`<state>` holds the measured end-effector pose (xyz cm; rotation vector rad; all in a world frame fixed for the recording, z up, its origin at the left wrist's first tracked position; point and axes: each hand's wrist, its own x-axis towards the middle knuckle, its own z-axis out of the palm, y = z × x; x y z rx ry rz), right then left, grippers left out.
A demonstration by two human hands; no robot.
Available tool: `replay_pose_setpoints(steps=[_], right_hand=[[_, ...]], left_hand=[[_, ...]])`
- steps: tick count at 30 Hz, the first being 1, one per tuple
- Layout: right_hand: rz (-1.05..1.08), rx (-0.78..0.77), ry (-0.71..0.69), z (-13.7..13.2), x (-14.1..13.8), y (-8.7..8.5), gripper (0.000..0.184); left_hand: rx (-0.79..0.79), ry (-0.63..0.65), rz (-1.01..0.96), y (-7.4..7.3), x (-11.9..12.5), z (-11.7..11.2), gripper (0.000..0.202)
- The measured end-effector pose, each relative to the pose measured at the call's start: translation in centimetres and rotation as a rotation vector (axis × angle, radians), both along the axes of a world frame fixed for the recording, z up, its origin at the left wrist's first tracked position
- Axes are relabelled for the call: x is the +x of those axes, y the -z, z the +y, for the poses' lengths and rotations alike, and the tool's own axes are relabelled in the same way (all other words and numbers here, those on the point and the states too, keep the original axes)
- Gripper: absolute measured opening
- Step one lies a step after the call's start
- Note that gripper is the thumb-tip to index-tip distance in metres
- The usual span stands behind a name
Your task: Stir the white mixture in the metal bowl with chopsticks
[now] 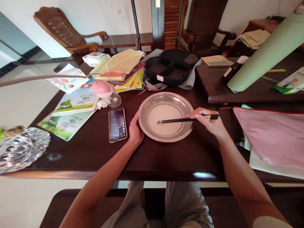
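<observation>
A round, shallow metal bowl (148,135) rests on the dark table, with a whitish liquid (155,115) in its bottom. My left hand (136,130) steadies the bowl at its left side, the thumb along the rim and the other fingers partly hidden beneath it. Black chopsticks (177,120) with gold-marked ends are pinched in my right hand (207,120), which is over the bowl's right rim. Their tips reach into the liquid near the middle of the bowl. To the left of my left hand lies a phone (117,125) with its screen lit.
Workbooks (73,103), a pink-topped bottle (104,88) and a cut-glass dish (25,148) occupy the left side. Behind the bowl are stacked books (123,65) and an open black case (167,69). A green cylinder (263,50) and a pink pouch (273,136) stand and lie at right.
</observation>
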<state>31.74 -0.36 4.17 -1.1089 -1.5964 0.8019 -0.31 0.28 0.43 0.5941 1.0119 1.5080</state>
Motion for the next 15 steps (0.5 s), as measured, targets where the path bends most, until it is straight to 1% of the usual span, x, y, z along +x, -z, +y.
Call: replay_pose_setpoints(steps=[1, 3, 5, 6, 7, 9, 12, 13, 15], right_hand=[[-0.015, 0.008, 0.011, 0.0, 0.1, 0.0, 0.05], [0.007, 0.028, 0.097, 0.1, 0.6, 0.0, 0.048], [0.089, 0.052, 0.195, 0.1, 1.2, 0.1, 0.05], [0.132, 0.057, 0.218, 0.1, 1.4, 0.1, 0.052], [0.161, 0.055, 0.217, 0.1, 1.5, 0.1, 0.054], [0.147, 0.035, 0.157, 0.0, 1.2, 0.2, 0.054], [0.01, -0.003, 0.017, -0.1, 0.3, 0.1, 0.048], [-0.02, -0.002, -0.007, 0.0, 0.1, 0.1, 0.045], [-0.029, 0.012, 0.02, 0.0, 0.1, 0.0, 0.041]], left_hand=[[0.001, -0.001, -0.002, 0.0, 0.0, 0.0, 0.033], [0.003, -0.001, -0.001, 0.1, 0.0, 0.0, 0.035], [0.002, 0.002, 0.003, 0.2, -0.1, 0.0, 0.036], [0.001, 0.002, 0.003, 0.2, -0.1, 0.0, 0.036], [0.0, 0.001, 0.002, 0.2, -0.1, 0.0, 0.036], [0.002, -0.001, -0.003, 0.2, -0.1, 0.0, 0.036], [0.006, 0.002, -0.016, 0.1, 0.0, 0.1, 0.034], [0.005, 0.002, -0.02, 0.1, 0.0, 0.1, 0.034], [0.003, 0.002, -0.023, 0.1, 0.0, 0.0, 0.033]])
